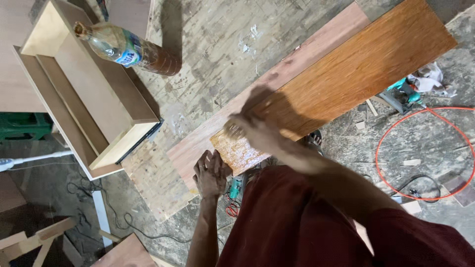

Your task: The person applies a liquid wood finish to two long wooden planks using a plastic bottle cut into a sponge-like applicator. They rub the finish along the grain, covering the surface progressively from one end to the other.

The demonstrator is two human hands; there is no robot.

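On the worn plywood bench [217,44] below you lie two long boards, one on top of the other: a paler plank [198,148] underneath and a darker brown veneered board [356,69] resting on it, running from near your body up to the far right corner. Your left hand [211,173] lies flat, fingers together, pressing on the near corner of the pale plank just beside the end of the brown board; it grips nothing. Your right hand [252,129] is on the brown board near its close end, blurred, closed around something pale at the fingertips that you cannot make out clearly. The wood right by that hand shines wet and glossy, while the rest of the board looks dull.

Up at the left stands one plastic bottle [128,49], part full of a brown liquid, with a blue label, next to one open pale wooden box [86,99]. At the right, on the floor, one orange cable [425,153] loops in a ring, and one teal power tool [403,94] lies beside a crumpled cloth [430,76]. A second teal tool [236,188] shows just under the plank's near edge, close to your left wrist.
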